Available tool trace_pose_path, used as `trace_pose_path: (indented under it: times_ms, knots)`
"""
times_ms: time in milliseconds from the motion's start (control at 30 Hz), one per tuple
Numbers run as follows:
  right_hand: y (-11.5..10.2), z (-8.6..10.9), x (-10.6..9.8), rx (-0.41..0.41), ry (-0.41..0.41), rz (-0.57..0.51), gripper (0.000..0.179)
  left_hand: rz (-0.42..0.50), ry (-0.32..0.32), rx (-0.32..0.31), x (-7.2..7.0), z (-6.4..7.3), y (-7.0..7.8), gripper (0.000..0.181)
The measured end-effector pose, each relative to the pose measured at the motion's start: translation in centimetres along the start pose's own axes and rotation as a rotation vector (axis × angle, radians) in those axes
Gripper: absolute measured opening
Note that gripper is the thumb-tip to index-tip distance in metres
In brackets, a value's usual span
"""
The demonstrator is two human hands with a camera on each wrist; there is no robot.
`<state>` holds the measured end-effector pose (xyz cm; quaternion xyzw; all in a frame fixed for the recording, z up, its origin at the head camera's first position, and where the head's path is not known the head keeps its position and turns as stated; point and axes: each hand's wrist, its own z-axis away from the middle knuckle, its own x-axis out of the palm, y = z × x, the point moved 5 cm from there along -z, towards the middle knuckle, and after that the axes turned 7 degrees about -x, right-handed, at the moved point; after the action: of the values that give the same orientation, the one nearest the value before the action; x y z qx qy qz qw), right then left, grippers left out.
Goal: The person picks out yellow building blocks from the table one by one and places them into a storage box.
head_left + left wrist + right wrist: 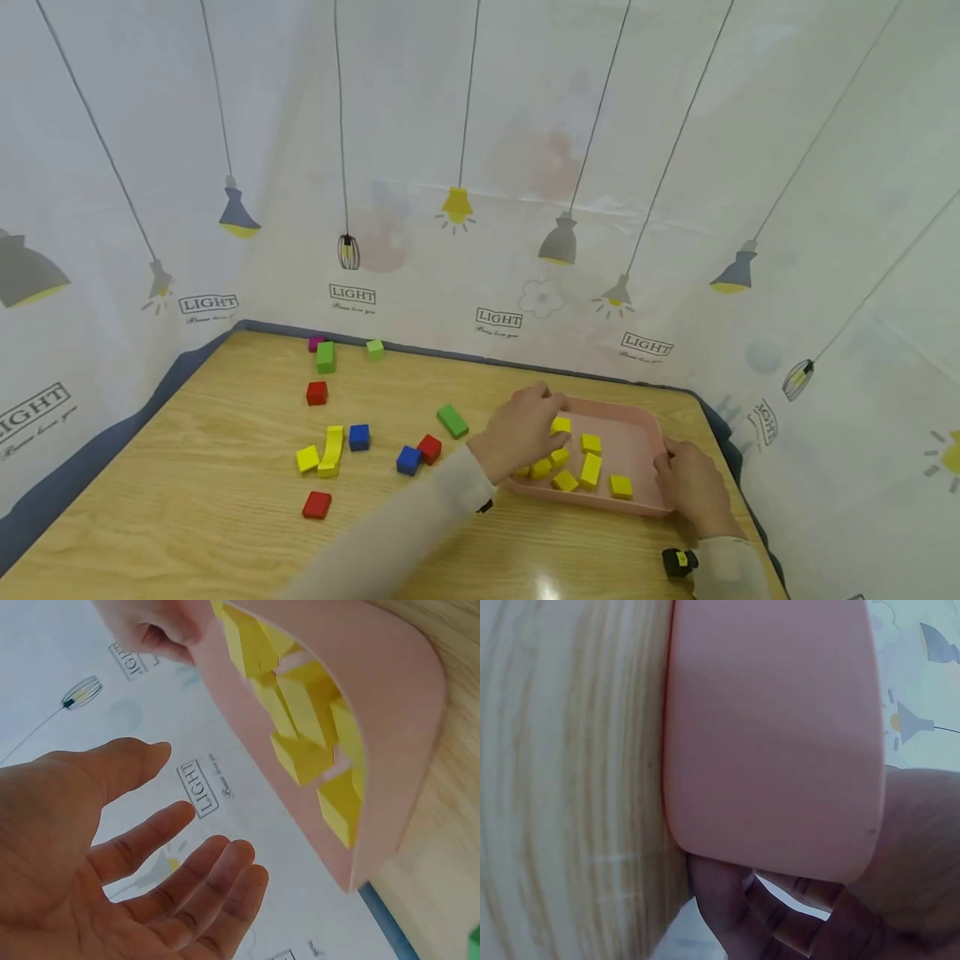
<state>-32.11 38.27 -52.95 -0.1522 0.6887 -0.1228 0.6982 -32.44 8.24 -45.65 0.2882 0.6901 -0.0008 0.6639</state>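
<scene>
My left hand (pixel 522 429) hovers above the left part of a pink tray (pixel 633 417). In the left wrist view its fingers are spread and loosely bent, with nothing between them. Several yellow blocks (pixel 590 471) lie in the tray, mostly in its left and front portions. My right hand (pixel 696 483) grips the tray's right side at the rim. In the right wrist view, bent fingers (pixel 724 900) lie against the outside of the tray's end wall, and the tray's pink wall (pixel 776 742) fills the middle.
Left of the tray on the wooden table (pixel 225 500) lie a green block (pixel 452 422), blue (pixel 408 460) and red (pixel 429 449) cubes, two yellow pieces (pixel 331 451) and a red block (pixel 317 505). Further back are green (pixel 326 357) and purple (pixel 316 343) blocks. A printed curtain (pixel 420 333) surrounds the table.
</scene>
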Motion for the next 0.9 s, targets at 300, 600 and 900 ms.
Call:
trace_pose_path:
  times_ms: [300,600,900]
  knots:
    - [0.0,0.1,-0.1,-0.007,0.023,-0.002,0.054,-0.033,0.053,-0.017,-3.3,3.3,-4.6,0.046]
    - [-0.2,0.3,0.3,0.003,0.017,-0.019,0.054,-0.055,0.117,-0.079,-5.5,7.3,-11.2,0.046]
    - [-0.2,0.3,-0.1,0.021,0.027,-0.006,0.054,-0.074,0.129,-0.192,-8.0,12.2,-19.2,0.060]
